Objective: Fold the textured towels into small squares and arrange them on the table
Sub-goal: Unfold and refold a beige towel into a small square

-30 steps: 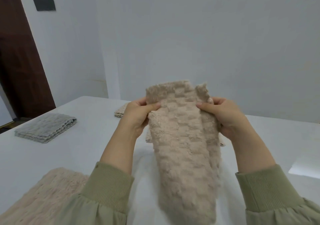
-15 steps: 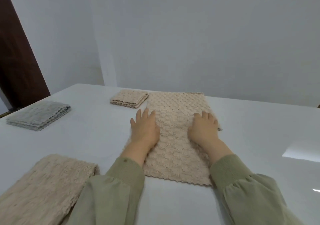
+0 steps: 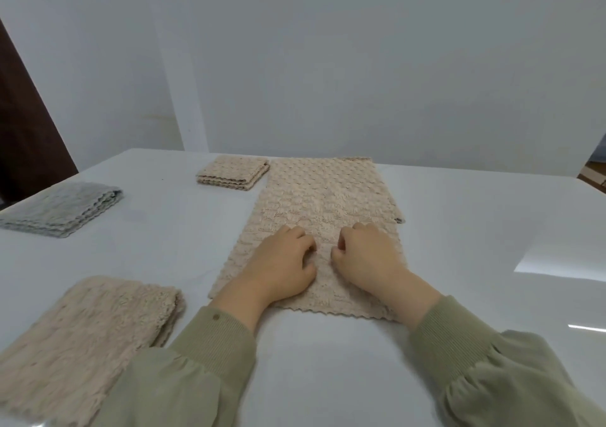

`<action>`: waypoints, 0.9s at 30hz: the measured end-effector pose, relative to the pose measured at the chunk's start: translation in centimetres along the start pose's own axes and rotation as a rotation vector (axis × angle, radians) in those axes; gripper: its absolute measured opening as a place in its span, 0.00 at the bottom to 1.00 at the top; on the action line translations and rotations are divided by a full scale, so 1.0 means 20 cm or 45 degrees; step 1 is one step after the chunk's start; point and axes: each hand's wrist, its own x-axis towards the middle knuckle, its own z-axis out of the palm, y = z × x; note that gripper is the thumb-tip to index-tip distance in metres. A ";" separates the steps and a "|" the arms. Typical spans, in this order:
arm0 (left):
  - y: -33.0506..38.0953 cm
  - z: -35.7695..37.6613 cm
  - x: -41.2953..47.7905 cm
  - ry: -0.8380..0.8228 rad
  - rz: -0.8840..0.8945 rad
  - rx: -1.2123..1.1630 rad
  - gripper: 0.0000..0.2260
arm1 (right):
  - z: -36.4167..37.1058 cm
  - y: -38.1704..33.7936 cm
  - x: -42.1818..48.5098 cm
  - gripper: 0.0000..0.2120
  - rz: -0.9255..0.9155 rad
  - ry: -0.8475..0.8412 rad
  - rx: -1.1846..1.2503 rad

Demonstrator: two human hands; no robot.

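A white surface (image 3: 164,246) fills the lower view. A long beige towel (image 3: 324,197) lies flat on it in the middle, running away from the person, its zigzag near edge just ahead of the wrists. Its far right corner sits over a second layer of cloth that peeks out at the edge. At the near left lies a beige pile (image 3: 82,338) of folded cloth, partly hidden by the left sleeve. Farther off at the left edge rests a folded grey towel (image 3: 59,208), well apart from the rest. A small folded beige square (image 3: 234,172) sits at the far end, just beside the long towel's left edge. Green sleeves (image 3: 210,338) cover both arms. The left hand (image 3: 278,266) and right hand (image 3: 369,259) rest side by side on the towel's near half, close but apart. On each the fingers (image 3: 303,241) are curled under, knuckles up, pinching the cloth against the thumb.
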 end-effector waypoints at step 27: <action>0.11 -0.05 -0.17 0.288 -0.386 -0.174 0.10 | 0.03 0.06 -0.27 0.15 0.105 0.224 -0.084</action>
